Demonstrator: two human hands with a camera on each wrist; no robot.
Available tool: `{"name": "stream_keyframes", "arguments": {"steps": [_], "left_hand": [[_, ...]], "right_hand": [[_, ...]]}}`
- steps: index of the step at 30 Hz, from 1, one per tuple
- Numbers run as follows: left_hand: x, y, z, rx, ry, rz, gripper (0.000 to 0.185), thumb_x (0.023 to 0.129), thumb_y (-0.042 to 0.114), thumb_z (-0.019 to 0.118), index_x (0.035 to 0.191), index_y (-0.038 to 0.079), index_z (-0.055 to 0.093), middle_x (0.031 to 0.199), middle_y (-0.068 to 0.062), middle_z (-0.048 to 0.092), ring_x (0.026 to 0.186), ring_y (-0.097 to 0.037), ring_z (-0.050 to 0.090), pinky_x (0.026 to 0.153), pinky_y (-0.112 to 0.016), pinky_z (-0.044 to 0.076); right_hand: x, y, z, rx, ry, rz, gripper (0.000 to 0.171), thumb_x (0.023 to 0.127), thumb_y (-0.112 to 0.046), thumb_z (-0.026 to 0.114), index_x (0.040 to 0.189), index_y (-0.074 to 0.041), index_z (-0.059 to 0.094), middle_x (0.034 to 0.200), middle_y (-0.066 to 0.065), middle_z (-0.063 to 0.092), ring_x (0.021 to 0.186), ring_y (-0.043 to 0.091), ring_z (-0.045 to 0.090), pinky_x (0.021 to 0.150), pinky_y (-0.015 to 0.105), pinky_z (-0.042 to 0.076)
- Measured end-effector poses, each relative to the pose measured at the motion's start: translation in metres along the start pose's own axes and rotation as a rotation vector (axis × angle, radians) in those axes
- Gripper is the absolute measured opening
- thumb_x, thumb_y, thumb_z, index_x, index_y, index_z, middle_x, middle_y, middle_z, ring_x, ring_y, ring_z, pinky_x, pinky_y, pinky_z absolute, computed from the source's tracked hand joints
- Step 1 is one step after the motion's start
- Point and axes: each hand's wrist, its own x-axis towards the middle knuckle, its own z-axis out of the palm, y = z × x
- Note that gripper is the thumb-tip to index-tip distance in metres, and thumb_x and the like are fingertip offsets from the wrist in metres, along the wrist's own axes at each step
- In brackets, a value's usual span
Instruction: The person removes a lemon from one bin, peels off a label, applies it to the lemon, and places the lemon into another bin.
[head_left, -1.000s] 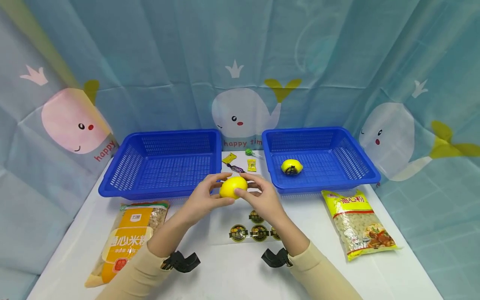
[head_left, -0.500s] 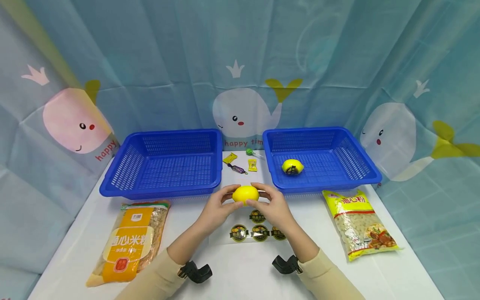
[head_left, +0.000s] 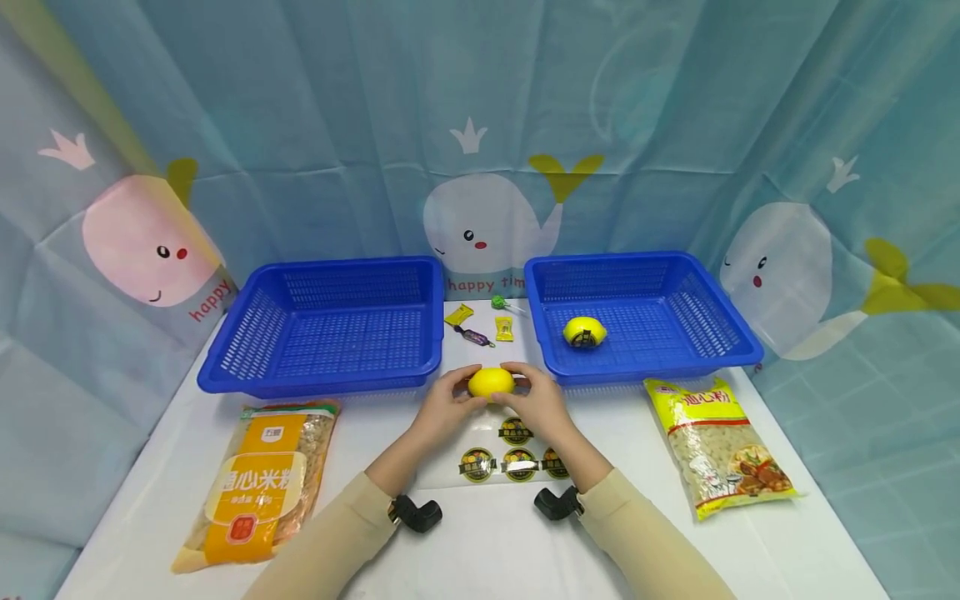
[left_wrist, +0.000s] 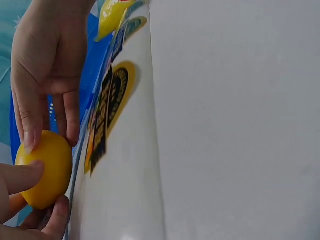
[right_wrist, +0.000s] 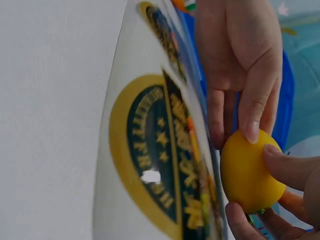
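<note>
the lemon (head_left: 491, 383) is plain yellow, the curtain (head_left: 315, 125) whale-printed blue, the stickers (head_left: 477, 466) black-and-gold, apparently orange-specked where blurred.

An orange-fronted bag (head_left: 258, 483) lies on the left of the white surface (head_left: 487, 550); a yellow bag (head_left: 720, 448) with a red stripe lies slanted on the right. Farther back, two yellow-wrapped candies (head_left: 504, 328), a purple-wrapped candy (head_left: 474, 336) and a green lollipop (head_left: 498, 302) sit near one another. Behind hangs a pale blue curtain (head_left: 337, 108) printed with whales and crowns.
</note>
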Motion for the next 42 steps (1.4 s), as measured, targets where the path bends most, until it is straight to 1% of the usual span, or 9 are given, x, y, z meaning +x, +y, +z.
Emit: {"name": "stream_keyframes", "arguments": {"steps": [3, 5, 8, 11, 17, 24, 27, 32, 42], "left_hand": [[0.004, -0.001, 0.001, 0.018, -0.002, -0.027, 0.061, 0.087, 0.007, 0.078, 0.143, 0.007, 0.055, 0.146, -0.017, 0.053, 0.131, -0.031, 0.055, 0.101, -0.032, 0.054], [0.007, -0.001, 0.002, 0.028, -0.008, -0.046, 0.064, 0.086, 0.006, 0.079, 0.144, 0.008, 0.053, 0.145, -0.017, 0.052, 0.126, -0.030, 0.059, 0.098, -0.030, 0.055], [0.008, 0.000, 0.003, 0.031, -0.016, -0.068, 0.070, 0.084, 0.005, 0.080, 0.147, 0.009, 0.051, 0.144, -0.019, 0.053, 0.115, -0.028, 0.064, 0.095, -0.031, 0.057], [0.009, 0.002, 0.001, 0.038, -0.021, -0.094, 0.076, 0.080, 0.004, 0.082, 0.148, 0.011, 0.049, 0.141, -0.018, 0.054, 0.107, -0.025, 0.066, 0.093, -0.033, 0.058], [0.008, 0.006, 0.000, 0.065, -0.019, -0.100, 0.080, 0.076, 0.002, 0.085, 0.147, 0.010, 0.049, 0.137, -0.019, 0.057, 0.109, -0.029, 0.066, 0.095, -0.036, 0.058], [0.007, 0.006, 0.000, 0.071, -0.007, -0.114, 0.081, 0.075, 0.001, 0.086, 0.147, 0.010, 0.049, 0.134, -0.018, 0.060, 0.108, -0.031, 0.066, 0.093, -0.037, 0.058], [0.006, 0.006, 0.000, 0.080, -0.008, -0.102, 0.080, 0.075, 0.001, 0.086, 0.146, 0.008, 0.049, 0.132, -0.019, 0.061, 0.109, -0.031, 0.066, 0.093, -0.038, 0.059], [0.006, 0.006, 0.000, 0.061, -0.009, -0.092, 0.080, 0.075, 0.000, 0.086, 0.146, 0.006, 0.049, 0.129, -0.019, 0.062, 0.112, -0.031, 0.064, 0.093, -0.038, 0.058], [0.006, 0.008, -0.002, 0.043, 0.001, -0.119, 0.081, 0.075, 0.000, 0.085, 0.147, 0.005, 0.046, 0.126, -0.017, 0.063, 0.113, -0.029, 0.063, 0.094, -0.037, 0.058]], "right_hand": [[0.005, 0.003, 0.002, -0.008, -0.007, 0.006, 0.055, 0.084, -0.022, 0.083, 0.135, -0.016, 0.064, 0.139, 0.011, 0.061, 0.120, 0.030, 0.064, 0.102, 0.047, 0.053], [0.008, 0.004, 0.002, -0.007, -0.006, 0.008, 0.055, 0.085, -0.022, 0.083, 0.135, -0.016, 0.063, 0.139, 0.011, 0.061, 0.121, 0.030, 0.064, 0.104, 0.048, 0.051], [0.009, 0.005, 0.002, -0.001, -0.004, 0.011, 0.057, 0.084, -0.023, 0.083, 0.137, -0.017, 0.062, 0.139, 0.010, 0.061, 0.121, 0.031, 0.064, 0.106, 0.049, 0.050], [0.009, 0.006, 0.001, 0.004, -0.023, 0.004, 0.062, 0.084, -0.027, 0.084, 0.140, -0.016, 0.059, 0.140, 0.011, 0.061, 0.123, 0.032, 0.063, 0.106, 0.049, 0.050], [0.007, 0.004, -0.001, 0.039, -0.047, 0.006, 0.069, 0.083, -0.029, 0.084, 0.144, -0.014, 0.055, 0.144, 0.012, 0.057, 0.126, 0.034, 0.061, 0.105, 0.047, 0.051], [0.009, 0.005, -0.003, 0.057, -0.056, 0.027, 0.071, 0.084, -0.028, 0.084, 0.146, -0.014, 0.053, 0.147, 0.012, 0.054, 0.127, 0.033, 0.060, 0.103, 0.045, 0.053], [0.010, 0.006, -0.004, 0.062, -0.058, 0.039, 0.070, 0.085, -0.027, 0.083, 0.146, -0.014, 0.052, 0.147, 0.012, 0.054, 0.127, 0.033, 0.060, 0.103, 0.045, 0.053], [0.011, 0.007, -0.004, 0.054, -0.058, 0.046, 0.067, 0.086, -0.025, 0.082, 0.146, -0.016, 0.053, 0.146, 0.010, 0.055, 0.126, 0.032, 0.061, 0.101, 0.043, 0.054], [0.013, 0.006, -0.004, 0.078, -0.067, 0.069, 0.068, 0.086, -0.023, 0.082, 0.147, -0.017, 0.052, 0.148, 0.010, 0.054, 0.126, 0.032, 0.061, 0.100, 0.043, 0.055]]}}
